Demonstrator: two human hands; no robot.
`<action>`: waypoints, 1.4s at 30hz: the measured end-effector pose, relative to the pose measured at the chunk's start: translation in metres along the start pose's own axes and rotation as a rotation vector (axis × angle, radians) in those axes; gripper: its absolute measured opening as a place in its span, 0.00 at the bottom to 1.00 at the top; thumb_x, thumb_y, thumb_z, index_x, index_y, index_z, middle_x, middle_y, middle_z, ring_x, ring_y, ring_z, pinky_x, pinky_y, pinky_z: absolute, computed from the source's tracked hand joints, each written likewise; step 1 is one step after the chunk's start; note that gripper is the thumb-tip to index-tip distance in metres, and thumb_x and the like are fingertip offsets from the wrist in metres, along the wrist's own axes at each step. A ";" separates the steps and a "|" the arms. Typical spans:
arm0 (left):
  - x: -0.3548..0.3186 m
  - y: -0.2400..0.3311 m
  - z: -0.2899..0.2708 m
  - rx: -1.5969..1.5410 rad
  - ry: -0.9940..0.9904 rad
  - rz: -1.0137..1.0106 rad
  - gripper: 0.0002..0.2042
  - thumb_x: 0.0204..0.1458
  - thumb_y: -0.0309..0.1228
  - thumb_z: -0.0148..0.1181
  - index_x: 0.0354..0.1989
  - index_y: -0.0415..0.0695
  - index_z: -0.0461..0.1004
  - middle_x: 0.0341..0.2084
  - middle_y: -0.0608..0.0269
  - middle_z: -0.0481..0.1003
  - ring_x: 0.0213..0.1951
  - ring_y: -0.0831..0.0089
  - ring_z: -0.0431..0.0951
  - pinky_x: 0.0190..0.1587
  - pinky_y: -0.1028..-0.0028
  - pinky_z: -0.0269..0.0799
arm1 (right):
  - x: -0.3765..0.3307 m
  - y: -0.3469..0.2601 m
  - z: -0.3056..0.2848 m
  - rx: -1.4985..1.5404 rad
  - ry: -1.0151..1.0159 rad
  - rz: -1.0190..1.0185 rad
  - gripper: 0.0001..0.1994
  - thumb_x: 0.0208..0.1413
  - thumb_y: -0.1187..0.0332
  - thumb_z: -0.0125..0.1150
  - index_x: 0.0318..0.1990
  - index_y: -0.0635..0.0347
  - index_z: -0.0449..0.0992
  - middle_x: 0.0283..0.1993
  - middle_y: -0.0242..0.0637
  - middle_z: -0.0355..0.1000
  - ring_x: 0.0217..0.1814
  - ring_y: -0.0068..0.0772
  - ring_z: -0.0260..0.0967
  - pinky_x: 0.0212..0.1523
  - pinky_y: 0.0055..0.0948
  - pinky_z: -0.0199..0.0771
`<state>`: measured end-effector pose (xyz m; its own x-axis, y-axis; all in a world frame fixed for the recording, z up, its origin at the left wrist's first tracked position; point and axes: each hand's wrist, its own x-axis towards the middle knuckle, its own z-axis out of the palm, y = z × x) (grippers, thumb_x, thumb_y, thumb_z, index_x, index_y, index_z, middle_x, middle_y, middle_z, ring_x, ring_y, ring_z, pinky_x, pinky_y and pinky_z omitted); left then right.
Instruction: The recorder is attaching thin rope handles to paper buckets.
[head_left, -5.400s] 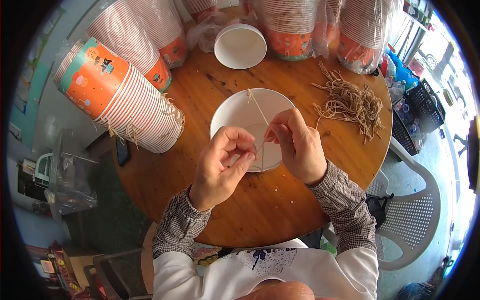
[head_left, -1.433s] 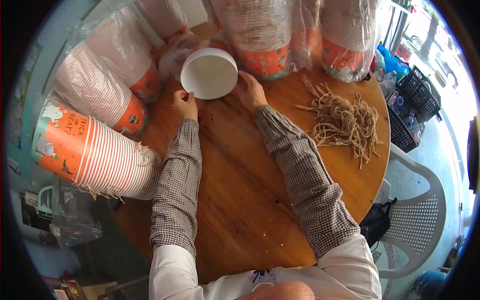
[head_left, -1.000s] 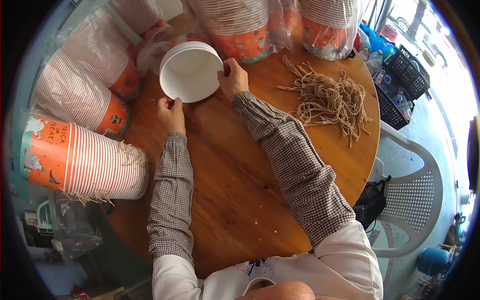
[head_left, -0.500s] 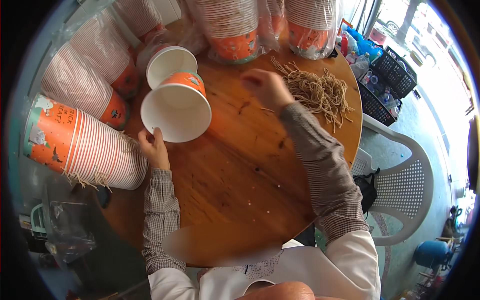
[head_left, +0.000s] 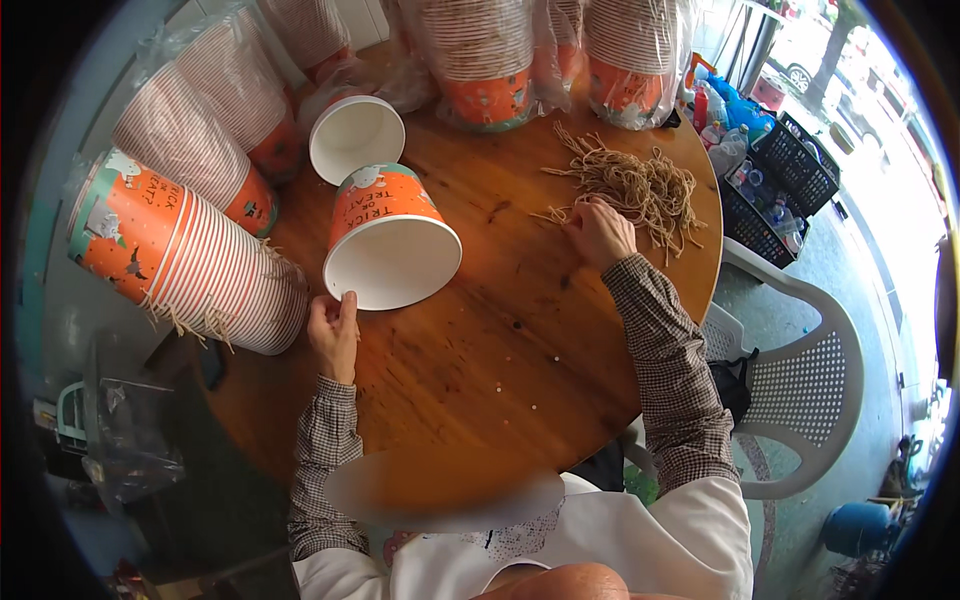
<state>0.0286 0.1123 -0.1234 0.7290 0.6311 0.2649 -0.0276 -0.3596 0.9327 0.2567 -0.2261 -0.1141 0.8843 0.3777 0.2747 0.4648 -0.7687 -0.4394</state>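
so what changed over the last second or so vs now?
The left hand drew one orange paper bucket off the white-mouthed stack toward the person; it now lies on its side, the hand at its rim. The right hand let go of the stack and went right to the pile of tan strings. The round wooden table and bagged bucket stacks look unchanged.

My left hand (head_left: 333,330) is raised out in front of me, fingers upright and close together, thumb side toward the middle, the fingertips at a rim with a loose, light grip. The left forearm comes up from the lower edge in a checked sleeve, elbow bent. My right hand (head_left: 600,232) reaches farther out and to the right, palm down, fingers curled. The right arm is nearly straight, its checked cuff at the wrist.
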 end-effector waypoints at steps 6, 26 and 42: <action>-0.030 0.022 0.010 -0.038 -0.105 -0.008 0.18 0.64 0.37 0.51 0.21 0.44 0.67 0.10 0.72 0.63 0.12 0.85 0.60 0.15 0.82 0.53 | -0.002 0.011 -0.009 0.362 0.061 -0.114 0.07 0.48 0.67 0.64 0.33 0.59 0.80 0.35 0.38 0.73 0.40 0.45 0.72 0.42 0.38 0.72; -0.046 0.059 0.105 -0.411 -0.691 -0.194 0.22 0.66 0.48 0.43 0.32 0.40 0.71 0.19 0.66 0.71 0.17 0.81 0.70 0.19 0.81 0.65 | -0.039 -0.077 -0.017 0.819 -0.391 -0.248 0.02 0.57 0.75 0.62 0.37 0.62 0.79 0.25 0.25 0.72 0.24 0.12 0.66 0.25 0.16 0.68; -0.022 0.045 0.106 -0.397 -0.636 -0.133 0.13 0.62 0.37 0.57 0.34 0.38 0.73 0.21 0.67 0.74 0.19 0.82 0.72 0.23 0.81 0.71 | -0.023 -0.059 0.008 0.490 -0.188 -0.583 0.06 0.51 0.76 0.62 0.37 0.64 0.78 0.31 0.40 0.73 0.33 0.38 0.72 0.34 0.33 0.73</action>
<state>0.0841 0.0089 -0.1131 0.9938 0.0912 0.0640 -0.0681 0.0420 0.9968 0.2091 -0.1854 -0.1015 0.4637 0.7649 0.4471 0.7847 -0.1201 -0.6082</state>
